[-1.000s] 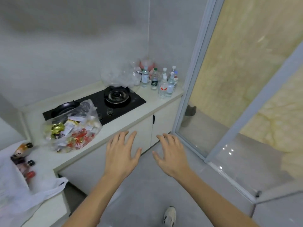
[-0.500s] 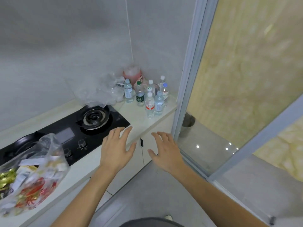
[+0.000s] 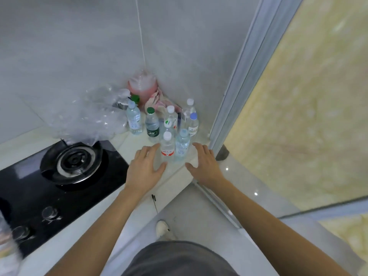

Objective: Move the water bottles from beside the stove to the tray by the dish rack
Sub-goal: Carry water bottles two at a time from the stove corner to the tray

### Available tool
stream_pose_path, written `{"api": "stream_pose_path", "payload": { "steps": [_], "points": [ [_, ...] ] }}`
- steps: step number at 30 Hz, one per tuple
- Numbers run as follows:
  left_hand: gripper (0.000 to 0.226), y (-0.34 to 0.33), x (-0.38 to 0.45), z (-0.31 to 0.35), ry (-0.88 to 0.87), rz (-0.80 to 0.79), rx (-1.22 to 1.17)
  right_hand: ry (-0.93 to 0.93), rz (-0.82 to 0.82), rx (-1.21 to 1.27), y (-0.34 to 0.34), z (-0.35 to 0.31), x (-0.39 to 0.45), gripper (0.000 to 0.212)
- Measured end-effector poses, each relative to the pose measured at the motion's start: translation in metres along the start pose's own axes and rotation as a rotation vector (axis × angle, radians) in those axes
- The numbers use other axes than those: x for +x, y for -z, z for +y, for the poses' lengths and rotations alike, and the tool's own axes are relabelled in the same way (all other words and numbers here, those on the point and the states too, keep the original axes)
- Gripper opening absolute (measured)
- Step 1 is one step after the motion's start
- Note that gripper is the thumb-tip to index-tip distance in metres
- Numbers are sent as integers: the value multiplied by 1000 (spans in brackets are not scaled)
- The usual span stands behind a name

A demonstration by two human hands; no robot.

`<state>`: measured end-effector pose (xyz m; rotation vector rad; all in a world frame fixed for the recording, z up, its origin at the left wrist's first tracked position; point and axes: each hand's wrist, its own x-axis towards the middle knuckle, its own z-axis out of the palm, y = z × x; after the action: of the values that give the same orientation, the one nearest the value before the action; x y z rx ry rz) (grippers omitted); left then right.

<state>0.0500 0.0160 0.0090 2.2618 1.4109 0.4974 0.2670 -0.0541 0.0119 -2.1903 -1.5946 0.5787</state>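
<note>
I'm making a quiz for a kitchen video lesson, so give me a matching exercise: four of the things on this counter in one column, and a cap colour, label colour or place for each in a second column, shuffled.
Things
1. bottle nearest the left hand
2. dark-labelled bottle
3. bottle nearest the door frame
4. pink container

Descriptions
A. green cap
B. back corner, against the wall
C. white cap, red label
D. blue cap

Pairs: 1-C, 2-A, 3-D, 4-B
</note>
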Motion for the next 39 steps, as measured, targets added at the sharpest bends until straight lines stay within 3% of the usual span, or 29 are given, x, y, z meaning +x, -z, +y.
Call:
{"api": "stream_pose_path", "payload": {
  "steps": [8,13,19,23,31,39],
  "points": [
    [78,-45,105,-19,158,-188,-233,-63,-74,108,-11,18,111,91],
    [81,-72,124,-25,204,-261,-214,-9,-162,144,-32,24,147,77],
    [62,-79,123,-20,246,-182,-161,96,-205,122,-41,42,161,60],
    [55,-70,108,-23,358,-96,-161,304,-250,112,-39,43,162,59],
    [50,-39,39,-47,602,24,-84,631,-445,114,-72,-8,155,54],
    [49,-20,-24,-63,763,195,-123,812,-484,122,-113,-42,141,56]
  ]
}}
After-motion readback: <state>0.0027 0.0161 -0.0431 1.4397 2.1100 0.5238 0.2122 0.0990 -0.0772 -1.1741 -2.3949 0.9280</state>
